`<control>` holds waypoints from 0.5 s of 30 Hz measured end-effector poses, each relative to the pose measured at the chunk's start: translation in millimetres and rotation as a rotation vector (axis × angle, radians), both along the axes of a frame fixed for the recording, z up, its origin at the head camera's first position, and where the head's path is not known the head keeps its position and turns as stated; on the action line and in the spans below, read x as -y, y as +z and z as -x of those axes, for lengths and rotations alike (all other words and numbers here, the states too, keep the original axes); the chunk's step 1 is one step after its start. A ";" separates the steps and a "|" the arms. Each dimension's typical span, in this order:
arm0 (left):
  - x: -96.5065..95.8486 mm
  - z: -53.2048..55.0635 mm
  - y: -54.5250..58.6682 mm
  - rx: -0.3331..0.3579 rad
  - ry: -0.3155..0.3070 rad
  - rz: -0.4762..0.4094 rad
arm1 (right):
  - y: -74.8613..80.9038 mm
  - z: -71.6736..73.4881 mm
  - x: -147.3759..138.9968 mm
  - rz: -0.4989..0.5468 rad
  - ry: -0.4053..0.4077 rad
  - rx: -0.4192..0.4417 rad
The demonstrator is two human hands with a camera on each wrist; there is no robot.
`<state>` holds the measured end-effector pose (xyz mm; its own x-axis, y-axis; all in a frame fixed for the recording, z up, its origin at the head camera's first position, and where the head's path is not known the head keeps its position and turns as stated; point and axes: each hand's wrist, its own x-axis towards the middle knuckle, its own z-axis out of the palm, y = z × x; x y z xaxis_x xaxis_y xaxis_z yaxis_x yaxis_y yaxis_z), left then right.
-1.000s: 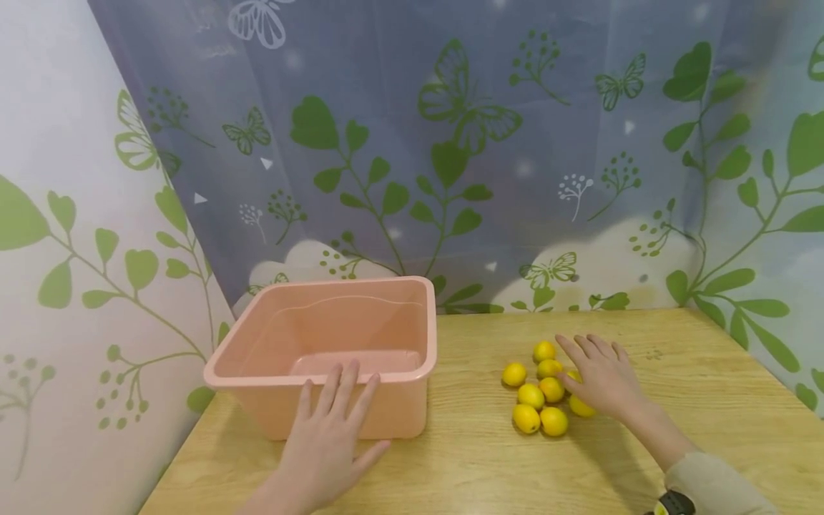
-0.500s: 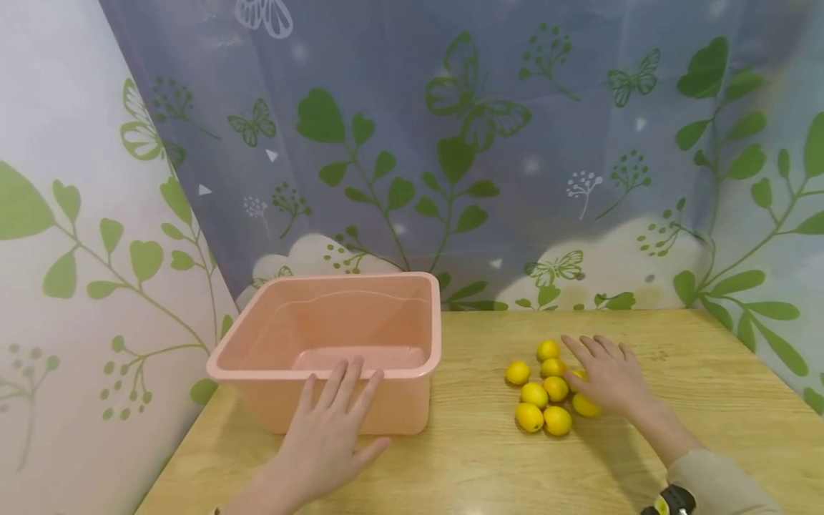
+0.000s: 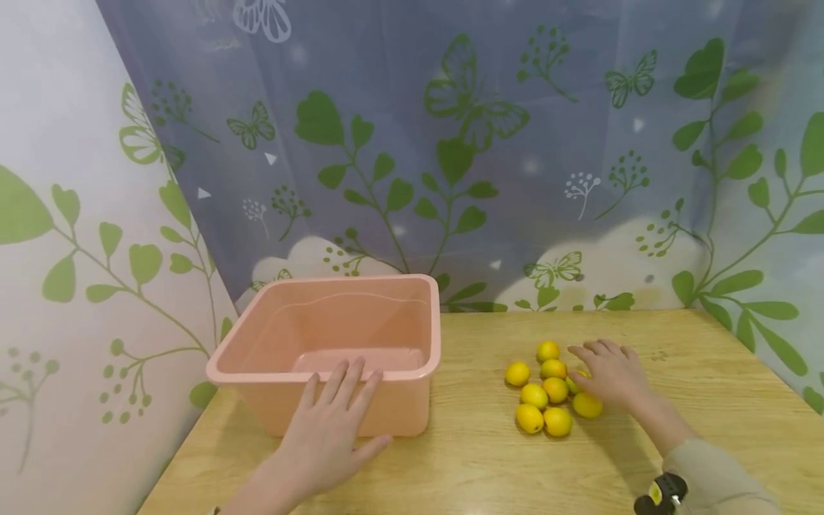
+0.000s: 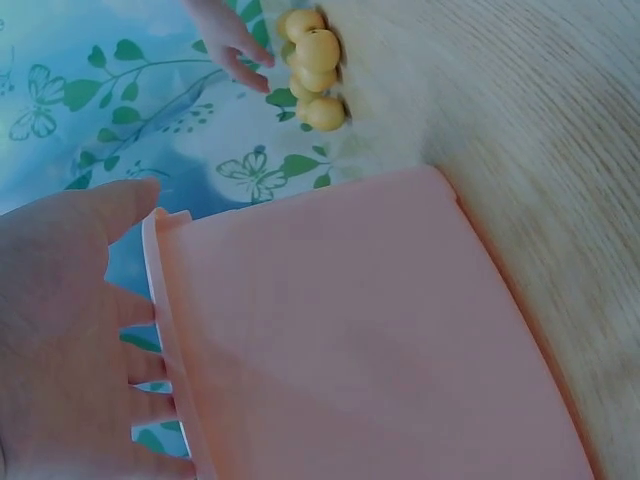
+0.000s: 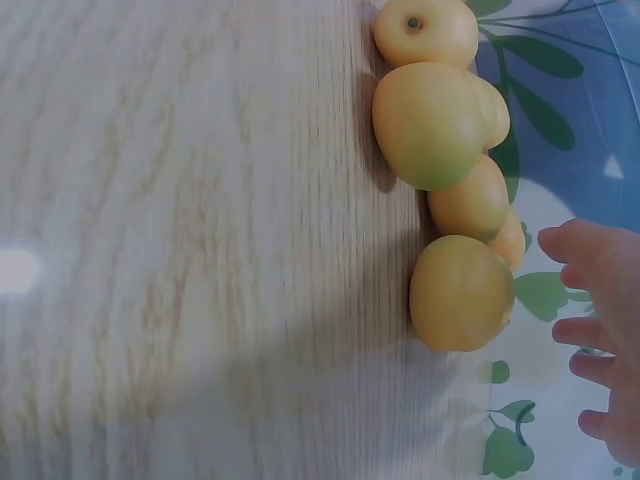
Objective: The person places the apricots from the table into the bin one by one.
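A pink plastic bin (image 3: 335,408) stands on the table at the left, its inside bare. My left hand (image 3: 322,443) is spread with straight fingers at the bin's front rim; in the left wrist view the fingers of this hand (image 4: 60,330) reach over the rim, though contact is hard to judge. Several yellow lemons (image 3: 557,422) lie in a loose cluster to the right of the bin. Over the cluster's right side hovers my right hand (image 3: 611,375), fingers slightly bent and holding nothing. The right wrist view has the hand (image 5: 610,330) apart from the closest lemon (image 5: 460,295).
The wooden table (image 3: 476,465) meets a backdrop (image 3: 399,179) printed with leaves and butterflies along its far edge. A pale panel (image 3: 96,250) with the same print closes the left side. My right wrist wears a black device (image 3: 663,493).
My right hand has sunk slightly and shifted a little right, with its fingers bending more. The left hand stays at the bin's rim, and the lemons lie as before.
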<state>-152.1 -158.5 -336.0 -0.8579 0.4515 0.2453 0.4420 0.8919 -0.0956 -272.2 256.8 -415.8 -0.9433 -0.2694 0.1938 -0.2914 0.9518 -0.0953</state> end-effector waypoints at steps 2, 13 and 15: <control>0.6 0.1 -2.4 -0.005 -0.001 -0.003 | -1.0 2.4 0.8 0.000 0.000 0.003; 2.2 0.9 -6.2 -0.056 -0.017 0.029 | 0.5 14.2 12.9 0.026 -0.064 0.081; 2.2 0.8 -6.1 -0.057 -0.021 0.030 | -0.6 16.6 15.5 0.022 -0.076 0.101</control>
<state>-152.9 -160.7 -342.0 -0.8333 0.4767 0.2798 0.4533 0.8790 -0.1475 -288.8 241.3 -416.4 -0.9759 -0.1928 0.1021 -0.2061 0.9683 -0.1413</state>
